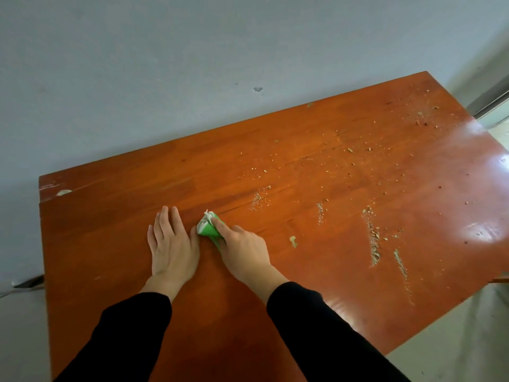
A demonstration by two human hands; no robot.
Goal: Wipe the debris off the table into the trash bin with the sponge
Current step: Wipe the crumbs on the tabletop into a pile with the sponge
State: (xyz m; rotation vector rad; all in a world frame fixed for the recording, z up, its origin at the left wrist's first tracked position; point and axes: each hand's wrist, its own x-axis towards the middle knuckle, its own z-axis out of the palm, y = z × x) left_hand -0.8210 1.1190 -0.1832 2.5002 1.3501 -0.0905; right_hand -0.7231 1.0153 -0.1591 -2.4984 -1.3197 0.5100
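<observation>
Sponge (208, 228) pinched by right hand (245, 250), centre frame, to push debris (374, 241) | left hand (172, 239) flat, fingers spread, steadying on table (275, 166)

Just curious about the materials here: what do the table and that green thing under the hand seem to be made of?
The table looks like wood under a glossy reddish-orange varnish: grain lines and plank joints show, and light glares off its right end. The green sponge looks soft, probably foam or cloth, since it bunches under the right hand, with a pale worn or dirty tip; which one is hard to tell.
</observation>
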